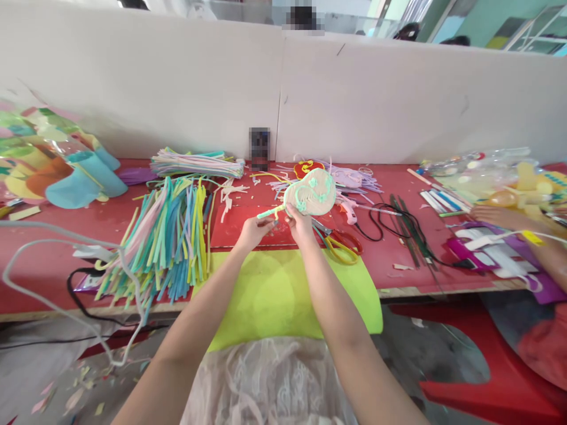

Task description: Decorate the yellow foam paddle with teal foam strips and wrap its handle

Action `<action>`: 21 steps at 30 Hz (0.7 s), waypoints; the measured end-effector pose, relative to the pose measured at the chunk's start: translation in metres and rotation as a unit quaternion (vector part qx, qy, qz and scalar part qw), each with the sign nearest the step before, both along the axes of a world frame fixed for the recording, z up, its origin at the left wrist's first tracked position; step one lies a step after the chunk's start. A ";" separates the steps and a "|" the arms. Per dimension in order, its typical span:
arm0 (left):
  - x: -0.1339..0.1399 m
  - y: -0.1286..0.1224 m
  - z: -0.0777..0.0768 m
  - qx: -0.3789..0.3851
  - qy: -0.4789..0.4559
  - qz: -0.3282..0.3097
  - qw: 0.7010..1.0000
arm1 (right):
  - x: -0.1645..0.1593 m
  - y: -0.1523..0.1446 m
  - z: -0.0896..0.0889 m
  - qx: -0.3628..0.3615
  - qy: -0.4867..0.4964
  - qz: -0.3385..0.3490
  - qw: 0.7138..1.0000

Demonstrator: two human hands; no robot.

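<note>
A pale cream fan-shaped craft piece (315, 198) with mint-green raised curls and flower shapes is held up over the table, its round face tilted to the right. My right hand (300, 225) is closed on the lower edge of the round face, the thumb lying on its front. To the left, my left hand (253, 232) pinches the mint-green handle, where a short yellow strip bends down. Below the hands lies a red board (230, 227). Scissors (343, 243) with red and yellow handles rest just right of my right hand.
Fuzzy pastel stems (170, 230) are heaped at left, with another bundle (197, 163) behind. A pink glue gun (348, 211) and black cable lie right. A yellow-green sheet (261, 295) hangs over the front edge. Another person's arm (509, 218) reaches in at far right, near power strips.
</note>
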State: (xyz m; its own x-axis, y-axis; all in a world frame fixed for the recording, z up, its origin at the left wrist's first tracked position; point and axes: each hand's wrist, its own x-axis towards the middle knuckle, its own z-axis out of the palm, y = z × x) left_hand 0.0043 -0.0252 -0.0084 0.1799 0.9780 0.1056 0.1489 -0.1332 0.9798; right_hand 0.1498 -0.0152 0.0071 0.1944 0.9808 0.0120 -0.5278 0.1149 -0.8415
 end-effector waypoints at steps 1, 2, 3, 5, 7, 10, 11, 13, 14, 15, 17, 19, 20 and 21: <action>0.000 0.000 0.000 0.000 -0.009 0.001 1.000 | 0.000 -0.001 0.000 0.003 0.004 0.011 1.000; -0.001 -0.001 0.001 0.006 -0.015 -0.004 1.000 | 0.000 -0.001 0.000 0.005 0.007 0.025 1.000; -0.002 -0.002 0.003 0.017 -0.018 -0.013 1.000 | 0.000 -0.002 0.001 0.006 0.009 0.042 0.999; -0.006 -0.004 0.007 0.044 -0.015 -0.040 0.998 | 0.001 -0.005 0.002 0.004 0.009 0.075 0.997; -0.011 -0.004 0.011 0.059 -0.003 -0.066 0.996 | 0.003 -0.007 0.003 0.001 0.005 0.102 0.995; -0.020 0.001 0.014 0.070 0.019 -0.047 0.996 | 0.008 -0.008 0.004 0.006 0.004 0.126 0.992; -0.022 0.003 0.015 0.070 0.025 -0.031 0.997 | 0.009 -0.008 0.004 0.007 0.003 0.129 0.992; -0.025 0.006 0.015 0.067 0.032 -0.005 0.997 | 0.012 -0.007 0.003 0.006 -0.005 0.132 0.991; -0.025 0.006 0.016 0.065 0.035 0.001 0.997 | 0.012 -0.007 0.002 0.004 -0.010 0.132 0.991; -0.025 0.006 0.017 0.063 0.039 0.005 0.997 | 0.013 -0.006 0.002 0.004 -0.015 0.134 0.991; -0.024 0.005 0.019 0.063 0.047 0.012 0.997 | 0.014 -0.006 0.001 0.009 -0.022 0.134 0.991; -0.022 0.003 0.021 0.065 0.044 0.028 0.996 | 0.015 -0.005 0.000 0.020 -0.030 0.131 0.991; -0.022 0.002 0.022 0.066 0.040 0.038 0.996 | 0.015 -0.005 0.000 0.024 -0.035 0.127 0.991; -0.022 0.001 0.022 0.068 0.035 0.047 0.996 | 0.015 -0.005 0.000 0.027 -0.040 0.121 0.991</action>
